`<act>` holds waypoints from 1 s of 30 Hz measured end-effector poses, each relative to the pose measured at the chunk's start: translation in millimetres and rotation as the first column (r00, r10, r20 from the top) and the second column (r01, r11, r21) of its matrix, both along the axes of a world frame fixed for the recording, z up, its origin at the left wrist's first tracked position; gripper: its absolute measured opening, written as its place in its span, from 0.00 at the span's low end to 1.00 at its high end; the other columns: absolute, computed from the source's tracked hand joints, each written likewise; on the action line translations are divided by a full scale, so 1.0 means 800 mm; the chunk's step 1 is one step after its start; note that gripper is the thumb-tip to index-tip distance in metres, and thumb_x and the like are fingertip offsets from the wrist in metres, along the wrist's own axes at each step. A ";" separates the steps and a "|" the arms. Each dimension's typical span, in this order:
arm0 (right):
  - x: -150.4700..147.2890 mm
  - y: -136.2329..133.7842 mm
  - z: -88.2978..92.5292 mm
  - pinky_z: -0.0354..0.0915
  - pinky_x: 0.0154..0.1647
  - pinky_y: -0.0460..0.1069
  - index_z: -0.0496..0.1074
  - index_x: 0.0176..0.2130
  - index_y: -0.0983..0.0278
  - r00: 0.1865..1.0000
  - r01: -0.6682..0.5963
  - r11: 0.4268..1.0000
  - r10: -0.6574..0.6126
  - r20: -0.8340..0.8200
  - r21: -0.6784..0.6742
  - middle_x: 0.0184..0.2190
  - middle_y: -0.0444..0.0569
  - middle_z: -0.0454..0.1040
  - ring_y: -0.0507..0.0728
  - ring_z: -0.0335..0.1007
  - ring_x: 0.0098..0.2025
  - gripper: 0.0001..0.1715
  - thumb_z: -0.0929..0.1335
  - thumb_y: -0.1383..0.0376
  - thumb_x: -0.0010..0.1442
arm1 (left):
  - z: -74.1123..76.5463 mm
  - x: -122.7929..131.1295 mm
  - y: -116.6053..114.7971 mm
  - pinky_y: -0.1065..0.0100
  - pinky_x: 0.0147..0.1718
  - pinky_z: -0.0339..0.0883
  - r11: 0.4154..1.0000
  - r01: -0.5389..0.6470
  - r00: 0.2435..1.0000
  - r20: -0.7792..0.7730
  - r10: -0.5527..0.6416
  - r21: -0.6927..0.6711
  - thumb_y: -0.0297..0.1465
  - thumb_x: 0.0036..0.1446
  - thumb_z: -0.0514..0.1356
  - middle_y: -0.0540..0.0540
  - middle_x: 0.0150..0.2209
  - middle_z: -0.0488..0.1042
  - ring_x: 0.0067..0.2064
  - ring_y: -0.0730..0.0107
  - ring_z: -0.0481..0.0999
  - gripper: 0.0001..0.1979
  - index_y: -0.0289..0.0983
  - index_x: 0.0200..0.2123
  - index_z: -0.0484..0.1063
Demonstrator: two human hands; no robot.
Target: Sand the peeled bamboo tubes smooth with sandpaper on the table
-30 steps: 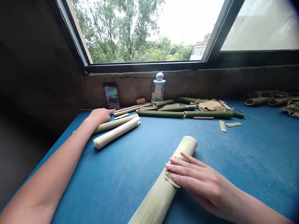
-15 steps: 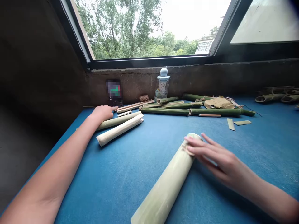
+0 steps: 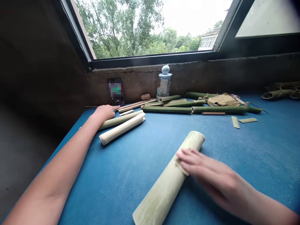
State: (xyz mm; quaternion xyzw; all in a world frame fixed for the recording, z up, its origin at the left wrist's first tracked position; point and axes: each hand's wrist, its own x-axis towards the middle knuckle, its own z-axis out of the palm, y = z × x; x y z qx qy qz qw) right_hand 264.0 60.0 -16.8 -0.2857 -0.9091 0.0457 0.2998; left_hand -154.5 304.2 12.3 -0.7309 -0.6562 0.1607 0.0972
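A wide pale-green bamboo tube (image 3: pixel 161 190) lies slanted across the front of the table. My right hand (image 3: pixel 208 178) lies over its upper side, fingers close together, pressing a small tan piece of what looks like sandpaper (image 3: pixel 182 167) on the bamboo; the fingers are blurred and cover much of that piece. At the far left, my left hand (image 3: pixel 103 114) rests by the table's back edge with its index finger stretched toward the foot of a dark phone-like device (image 3: pixel 116 92). Its other fingers are partly hidden, and nothing shows in it.
Beyond the left hand lie a thin green bamboo piece (image 3: pixel 119 120) and a pale split piece (image 3: pixel 123 128). Along the wall are green bamboo stalks (image 3: pixel 217 109), crumpled brown paper (image 3: pixel 223 100), a twine ball (image 3: pixel 145 96) and a lidded jar (image 3: pixel 164 84). Two bamboo strips (image 3: pixel 247 120) lie right.
My right hand has slid down the bamboo tube, away from its far end, with the tan piece under its fingers. The left hand stays in place, and the view has shifted slightly.
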 end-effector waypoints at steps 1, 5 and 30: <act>-0.003 -0.003 -0.001 0.60 0.70 0.55 0.68 0.61 0.66 0.998 -0.067 0.998 0.067 0.006 0.001 0.62 0.55 0.71 0.60 0.62 0.67 0.26 0.62 0.78 0.66 | 0.001 0.001 -0.001 0.65 0.41 0.69 1.000 -0.001 1.000 0.001 0.001 -0.002 0.32 0.60 0.50 0.40 0.56 0.76 0.51 0.49 0.78 0.34 0.50 0.70 0.59; 0.012 0.010 -0.010 0.61 0.69 0.53 0.69 0.61 0.61 0.995 0.062 0.998 -0.061 -0.081 0.016 0.63 0.51 0.70 0.59 0.64 0.66 0.26 0.61 0.77 0.67 | 0.003 0.003 -0.003 0.65 0.41 0.68 1.000 -0.010 1.000 0.009 0.010 -0.002 0.32 0.60 0.49 0.40 0.56 0.75 0.51 0.50 0.78 0.34 0.49 0.70 0.59; 0.007 0.023 -0.008 0.64 0.66 0.51 0.70 0.59 0.63 0.995 0.079 0.994 -0.074 -0.066 0.077 0.65 0.55 0.66 0.60 0.66 0.65 0.25 0.62 0.78 0.66 | 0.004 0.001 -0.007 0.65 0.41 0.69 1.000 0.001 1.000 0.016 -0.002 0.017 0.31 0.60 0.49 0.39 0.55 0.76 0.51 0.50 0.78 0.34 0.49 0.70 0.59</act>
